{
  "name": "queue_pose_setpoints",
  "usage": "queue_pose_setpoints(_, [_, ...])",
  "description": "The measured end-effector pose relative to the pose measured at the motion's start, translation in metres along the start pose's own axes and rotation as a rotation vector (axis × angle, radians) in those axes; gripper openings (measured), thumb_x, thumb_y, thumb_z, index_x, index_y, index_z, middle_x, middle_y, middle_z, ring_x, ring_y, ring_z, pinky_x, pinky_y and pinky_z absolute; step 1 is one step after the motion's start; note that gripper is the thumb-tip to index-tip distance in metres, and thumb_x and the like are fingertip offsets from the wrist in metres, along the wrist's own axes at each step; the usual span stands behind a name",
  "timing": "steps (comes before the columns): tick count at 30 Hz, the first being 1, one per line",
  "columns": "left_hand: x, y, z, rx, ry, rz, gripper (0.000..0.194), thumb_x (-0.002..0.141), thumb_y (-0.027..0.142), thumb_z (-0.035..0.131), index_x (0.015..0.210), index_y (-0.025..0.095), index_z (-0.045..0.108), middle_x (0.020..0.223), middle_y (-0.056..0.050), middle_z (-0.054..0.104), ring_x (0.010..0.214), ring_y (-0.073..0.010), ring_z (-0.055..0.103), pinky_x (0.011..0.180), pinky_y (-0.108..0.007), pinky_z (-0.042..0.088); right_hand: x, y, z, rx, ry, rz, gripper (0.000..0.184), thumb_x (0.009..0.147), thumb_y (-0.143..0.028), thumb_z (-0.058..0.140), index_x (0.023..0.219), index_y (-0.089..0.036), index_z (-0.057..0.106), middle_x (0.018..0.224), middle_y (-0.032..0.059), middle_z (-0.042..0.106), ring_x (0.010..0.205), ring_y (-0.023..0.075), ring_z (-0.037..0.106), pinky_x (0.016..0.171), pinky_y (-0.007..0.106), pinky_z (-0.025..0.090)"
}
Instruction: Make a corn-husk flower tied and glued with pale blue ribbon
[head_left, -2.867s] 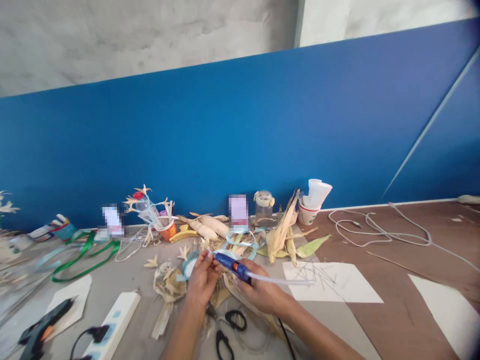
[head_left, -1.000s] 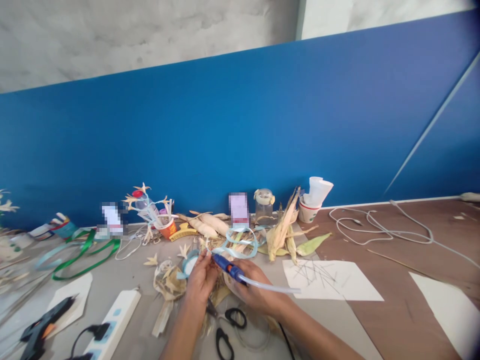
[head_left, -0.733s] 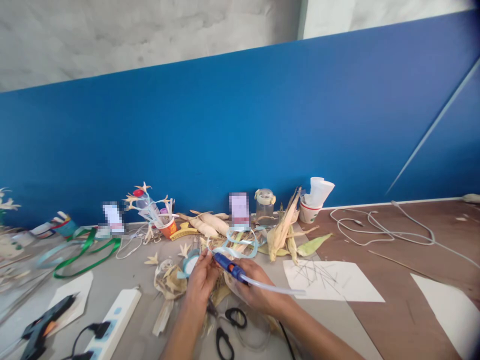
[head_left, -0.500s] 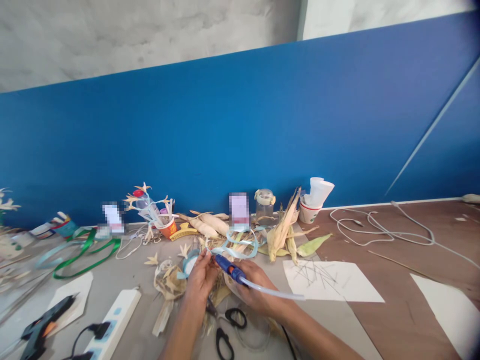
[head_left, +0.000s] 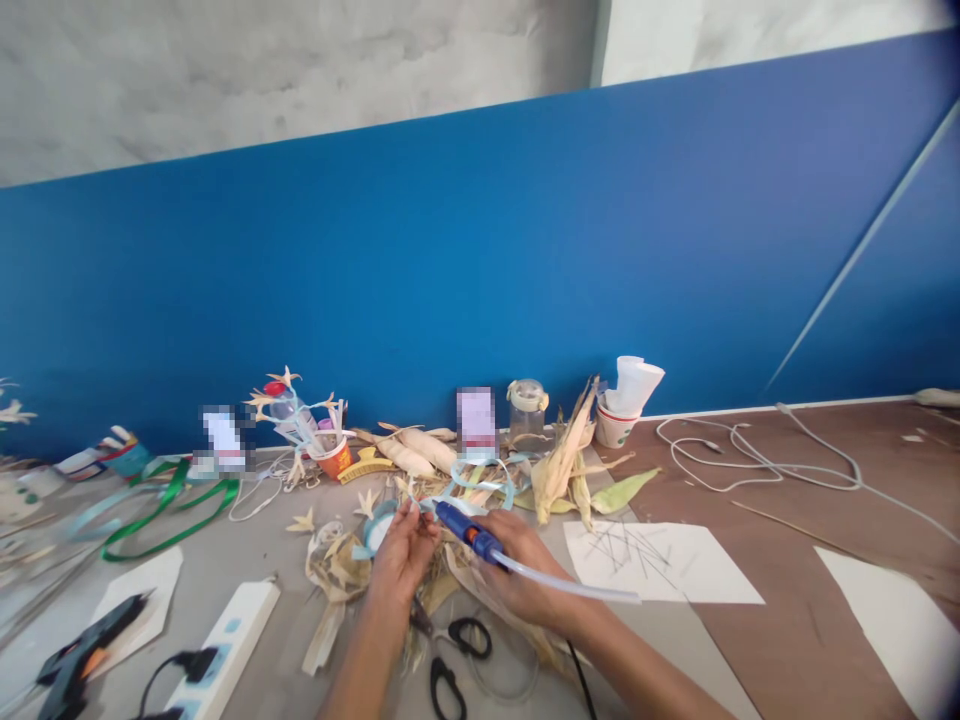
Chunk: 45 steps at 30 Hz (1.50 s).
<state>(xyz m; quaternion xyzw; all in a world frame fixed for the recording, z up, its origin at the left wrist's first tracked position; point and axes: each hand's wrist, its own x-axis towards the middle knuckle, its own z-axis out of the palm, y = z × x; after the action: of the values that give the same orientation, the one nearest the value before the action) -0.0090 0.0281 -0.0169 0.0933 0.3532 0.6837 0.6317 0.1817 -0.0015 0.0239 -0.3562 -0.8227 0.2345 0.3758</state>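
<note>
My right hand (head_left: pixel 529 575) is closed around a blue glue gun (head_left: pixel 471 533), with a long clear glue stick (head_left: pixel 570 585) poking out of its back. The nozzle points left, close to the fingertips of my left hand (head_left: pixel 405 555). Those fingers pinch a light blue ribbon (head_left: pixel 427 503); the pinched part is small and partly hidden. A ribbon roll (head_left: pixel 380 530) lies just behind my left hand. Under my forearms are black-handled scissors (head_left: pixel 470 637) and loose corn husks (head_left: pixel 337 565).
On the left lie a black glue gun (head_left: pixel 94 645), a white power strip (head_left: pixel 229 640) and green ribbon (head_left: pixel 176 495). Husk flowers stand by an orange cup (head_left: pixel 334 460). A jar (head_left: pixel 528 410), a paper cup (head_left: pixel 616 425), wires on white paper (head_left: pixel 705 565) and a cable (head_left: pixel 795 470) are rightward.
The blue glue gun has shifted slightly right, its nozzle now a little farther from my left fingertips. My left hand stays almost in place, still pinching.
</note>
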Motion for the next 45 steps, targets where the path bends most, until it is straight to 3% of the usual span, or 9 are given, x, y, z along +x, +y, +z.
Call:
queue_pose_setpoints(8, [-0.002, 0.0, 0.0, -0.026, 0.003, -0.023, 0.024, 0.064, 0.004, 0.068, 0.075, 0.02, 0.055, 0.066, 0.004, 0.059, 0.058, -0.0102, 0.058, 0.051, -0.021, 0.042, -0.016, 0.004, -0.024, -0.474, -0.112, 0.11, 0.05, 0.075, -0.015, 0.051, 0.124, -0.01, 0.047, 0.109, 0.0163, 0.058, 0.097, 0.0291, 0.053, 0.086, 0.043, 0.042])
queue_pose_setpoints(19, [-0.003, 0.0, 0.004, -0.096, -0.022, -0.109, 0.025, 0.064, 0.001, 0.068, 0.075, 0.02, 0.055, 0.064, 0.004, 0.057, 0.057, -0.0106, 0.057, 0.051, -0.021, 0.042, -0.062, 0.026, -0.009, -0.738, -0.226, 0.221, 0.049, 0.075, -0.019, 0.059, 0.122, -0.007, 0.051, 0.103, 0.0173, 0.061, 0.089, 0.031, 0.055, 0.078, 0.042, 0.043])
queue_pose_setpoints(24, [-0.005, -0.001, 0.007, -0.098, -0.031, -0.093, 0.025, 0.064, -0.001, 0.067, 0.074, 0.019, 0.056, 0.063, 0.003, 0.056, 0.055, -0.0103, 0.056, 0.049, -0.02, 0.041, -0.062, 0.023, -0.009, -0.68, -0.284, 0.306, 0.053, 0.074, -0.019, 0.061, 0.124, -0.005, 0.05, 0.108, 0.02, 0.059, 0.095, 0.0329, 0.053, 0.082, 0.046, 0.043])
queue_pose_setpoints(28, [-0.007, -0.002, 0.009, -0.094, -0.025, -0.076, 0.024, 0.066, -0.003, 0.064, 0.072, 0.018, 0.055, 0.062, 0.002, 0.055, 0.054, -0.0106, 0.055, 0.047, -0.02, 0.042, -0.052, 0.016, -0.027, -0.492, -0.304, 0.291, 0.049, 0.07, -0.019, 0.062, 0.118, -0.012, 0.055, 0.107, 0.0163, 0.058, 0.094, 0.0304, 0.055, 0.083, 0.044, 0.044])
queue_pose_setpoints(31, [-0.009, -0.003, 0.012, -0.071, -0.038, -0.085, 0.023, 0.068, -0.003, 0.063, 0.073, 0.018, 0.055, 0.061, 0.002, 0.055, 0.054, -0.0109, 0.055, 0.047, -0.02, 0.042, -0.021, 0.004, -0.035, -0.241, -0.152, 0.241, 0.034, 0.081, -0.016, 0.048, 0.112, -0.017, 0.06, 0.111, 0.0122, 0.059, 0.101, 0.0238, 0.054, 0.089, 0.037, 0.042])
queue_pose_setpoints(34, [-0.011, -0.005, 0.014, -0.031, -0.067, -0.076, 0.021, 0.069, -0.001, 0.063, 0.076, 0.018, 0.057, 0.061, 0.002, 0.056, 0.053, -0.0107, 0.055, 0.048, -0.02, 0.043, 0.021, -0.004, -0.021, -0.015, -0.017, 0.196, 0.035, 0.085, -0.019, 0.045, 0.116, -0.012, 0.059, 0.118, 0.0131, 0.058, 0.113, 0.0208, 0.05, 0.099, 0.033, 0.035])
queue_pose_setpoints(38, [-0.01, -0.006, 0.013, 0.036, -0.072, -0.032, 0.021, 0.066, 0.0, 0.067, 0.075, 0.016, 0.057, 0.062, 0.0, 0.06, 0.052, -0.0104, 0.056, 0.048, -0.02, 0.044, 0.061, 0.0, 0.017, 0.129, -0.086, 0.236, 0.032, 0.082, -0.02, 0.047, 0.109, -0.012, 0.063, 0.114, 0.0131, 0.063, 0.107, 0.0217, 0.056, 0.094, 0.032, 0.04])
queue_pose_setpoints(41, [-0.009, -0.007, 0.011, 0.061, -0.07, 0.0, 0.022, 0.061, 0.003, 0.071, 0.074, 0.016, 0.058, 0.064, 0.0, 0.063, 0.054, -0.0107, 0.058, 0.05, -0.02, 0.045, 0.067, 0.008, 0.036, 0.153, -0.105, 0.309, 0.026, 0.078, -0.02, 0.051, 0.098, -0.016, 0.068, 0.1, 0.0086, 0.069, 0.093, 0.0206, 0.062, 0.084, 0.029, 0.044])
queue_pose_setpoints(45, [-0.009, -0.008, 0.011, 0.102, -0.102, 0.015, 0.026, 0.054, 0.009, 0.078, 0.072, 0.016, 0.06, 0.061, 0.001, 0.064, 0.053, -0.0098, 0.056, 0.049, -0.019, 0.043, 0.064, 0.014, 0.041, 0.174, -0.081, 0.422, 0.018, 0.072, -0.018, 0.055, 0.084, -0.017, 0.068, 0.081, 0.0051, 0.07, 0.079, 0.0196, 0.062, 0.073, 0.027, 0.044])
